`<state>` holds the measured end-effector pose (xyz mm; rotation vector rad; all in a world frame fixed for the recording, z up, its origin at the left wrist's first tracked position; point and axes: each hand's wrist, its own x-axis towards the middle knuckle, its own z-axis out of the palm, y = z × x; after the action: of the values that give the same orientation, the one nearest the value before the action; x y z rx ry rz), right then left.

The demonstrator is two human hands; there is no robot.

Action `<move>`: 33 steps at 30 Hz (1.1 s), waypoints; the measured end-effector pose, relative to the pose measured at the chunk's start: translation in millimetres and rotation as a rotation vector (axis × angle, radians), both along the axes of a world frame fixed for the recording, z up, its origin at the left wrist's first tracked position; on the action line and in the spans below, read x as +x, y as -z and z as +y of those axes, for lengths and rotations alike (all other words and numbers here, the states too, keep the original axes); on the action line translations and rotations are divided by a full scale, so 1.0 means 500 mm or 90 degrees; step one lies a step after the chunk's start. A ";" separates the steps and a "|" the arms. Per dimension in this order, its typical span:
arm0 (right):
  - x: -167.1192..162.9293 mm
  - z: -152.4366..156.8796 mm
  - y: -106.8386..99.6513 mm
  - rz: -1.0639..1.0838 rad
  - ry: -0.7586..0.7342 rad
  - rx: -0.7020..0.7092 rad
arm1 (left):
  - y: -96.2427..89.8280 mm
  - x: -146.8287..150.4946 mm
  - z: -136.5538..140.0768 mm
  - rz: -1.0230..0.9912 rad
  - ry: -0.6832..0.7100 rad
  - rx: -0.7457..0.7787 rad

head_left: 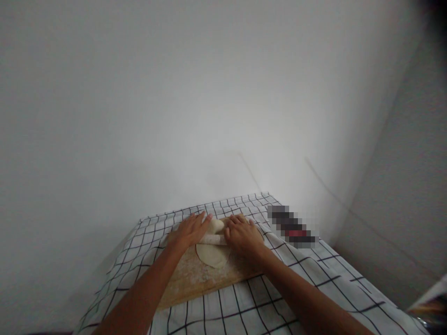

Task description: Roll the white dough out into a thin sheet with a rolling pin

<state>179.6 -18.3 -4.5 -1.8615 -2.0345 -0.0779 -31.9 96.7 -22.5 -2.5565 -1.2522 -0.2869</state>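
Note:
A pale wooden rolling pin (212,239) lies across a flat sheet of dough (213,257), which shows on both sides of it. My left hand (190,230) presses over the pin's left end, fingers pointing forward. On the right end, my right hand (244,236) rests with its fingers bent over the pin. Both pin ends are hidden under the hands. Beneath the dough is a wooden board (190,281) dusted with flour.
A white cloth with a black grid (223,307) covers the table under the board. To the right of the board lies a dark, pixelated object (291,227) with a red patch. Plain walls (209,93) rise behind and at the right. A blurred shiny thing (431,311) shows at the lower right corner.

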 end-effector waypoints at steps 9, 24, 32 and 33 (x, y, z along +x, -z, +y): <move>-0.004 -0.014 0.001 -0.021 -0.014 0.000 | 0.020 -0.016 -0.059 0.012 0.001 0.014; -0.027 -0.147 0.033 0.003 -0.045 0.001 | 0.038 -0.044 -0.236 -0.107 -0.009 0.076; -0.016 -0.169 0.029 0.010 -0.082 0.003 | 0.039 -0.052 -0.257 -0.091 -0.014 0.060; -0.011 -0.153 0.019 0.007 -0.079 -0.011 | 0.030 -0.044 -0.249 -0.080 -0.023 0.045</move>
<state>173.9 -94.7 -14.1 -1.7372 -2.1451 -0.0164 -54.2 -28.0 -37.6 -2.4868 -1.3069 -0.4828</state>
